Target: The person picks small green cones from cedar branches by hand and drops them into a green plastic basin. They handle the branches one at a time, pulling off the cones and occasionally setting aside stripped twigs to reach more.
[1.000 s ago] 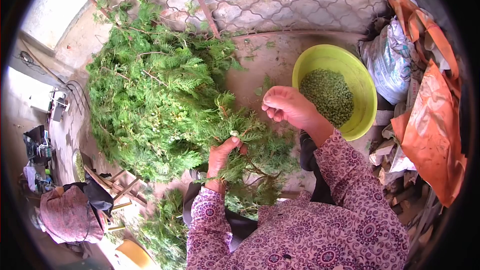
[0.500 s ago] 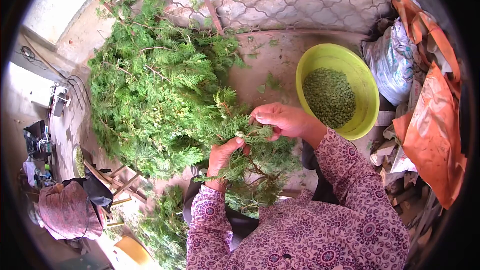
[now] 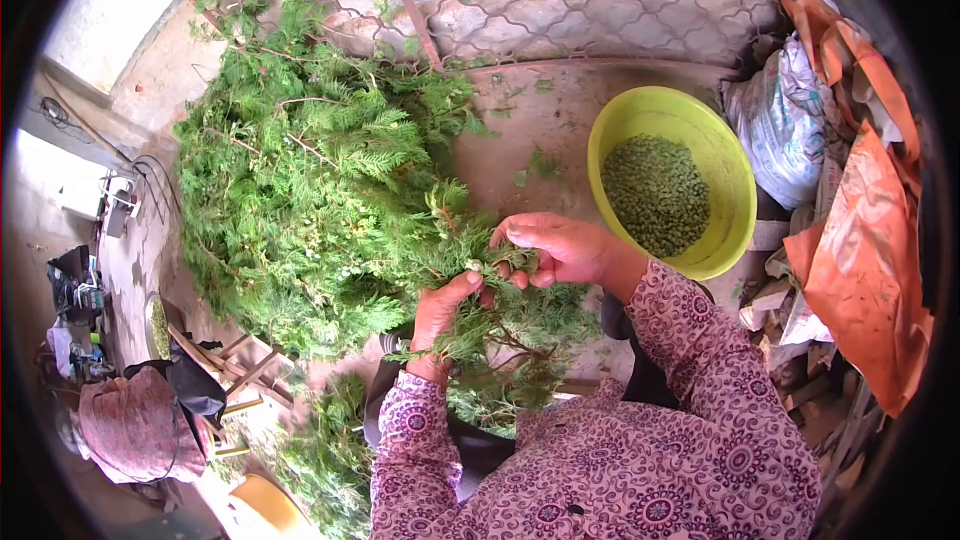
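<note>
While the left hand (image 3: 435,318) pinches a conifer sprig (image 3: 466,336) beside the branch heap (image 3: 310,180), the right hand (image 3: 575,250) curls at its tip, exact grip hidden, so it's probably mid-picking and a clean pluck needs a firm left pinch.

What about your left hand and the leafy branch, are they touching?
Touching. The head view shows the left hand holding the leafy evergreen branch, its thumb right against the greenery.
</note>
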### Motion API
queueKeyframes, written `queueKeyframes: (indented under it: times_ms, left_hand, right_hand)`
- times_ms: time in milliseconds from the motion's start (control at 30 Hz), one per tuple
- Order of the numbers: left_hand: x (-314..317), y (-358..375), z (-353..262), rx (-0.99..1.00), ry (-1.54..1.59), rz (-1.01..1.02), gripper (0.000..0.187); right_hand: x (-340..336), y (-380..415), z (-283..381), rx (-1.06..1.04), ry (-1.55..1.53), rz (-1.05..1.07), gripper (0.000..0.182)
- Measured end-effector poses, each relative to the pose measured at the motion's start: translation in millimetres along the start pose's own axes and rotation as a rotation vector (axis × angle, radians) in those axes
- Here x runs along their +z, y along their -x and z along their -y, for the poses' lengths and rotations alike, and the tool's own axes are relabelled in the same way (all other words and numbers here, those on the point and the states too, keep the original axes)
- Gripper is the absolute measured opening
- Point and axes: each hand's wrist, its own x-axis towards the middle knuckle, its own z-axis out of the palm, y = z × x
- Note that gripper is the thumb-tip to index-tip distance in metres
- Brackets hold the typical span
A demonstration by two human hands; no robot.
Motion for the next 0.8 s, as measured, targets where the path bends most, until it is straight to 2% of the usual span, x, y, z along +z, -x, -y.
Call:
queueKeyframes:
  times_ms: [67,200,267,433,500,600,767,800]
  left_hand:
    - [-2.0,-2.0,2.9,0.009,0.020,0.014,0.023]
    - [2.5,4.6,12.6,0.000,-0.108,0.036,0.029]
    - [10.0,10.0,19.8,0.109,-0.117,0.090,0.029]
    - [15.0,35.8,38.9,0.141,-0.093,-0.021,0.028]
    - [23.3,51.3,41.0,0.142,-0.139,-0.073,0.026]
    - [35.5,71.1,41.0,0.138,-0.205,-0.115,0.022]
    - [48.3,100.3,27.5,0.121,-0.332,-0.150,0.027]
    - [52.2,105.9,25.8,0.134,-0.340,-0.155,0.029]
  right_hand:
    - [-11.0,1.0,-1.4,-0.034,0.041,0.075,0.027]
    - [-13.2,10.5,-6.4,-0.002,0.087,0.040,0.027]
    - [-11.1,15.7,-8.5,0.088,0.203,0.018,0.029]
    - [-16.4,30.2,-23.4,0.040,0.192,0.137,0.027]
    - [-13.0,39.9,-26.7,0.021,0.259,0.230,0.020]
    - [-15.0,46.7,-33.1,0.061,0.194,0.235,0.015]
    - [-14.4,73.1,-31.3,0.016,0.159,0.307,0.013]
    - [-21.1,83.2,-23.1,-0.066,0.240,0.192,0.012]
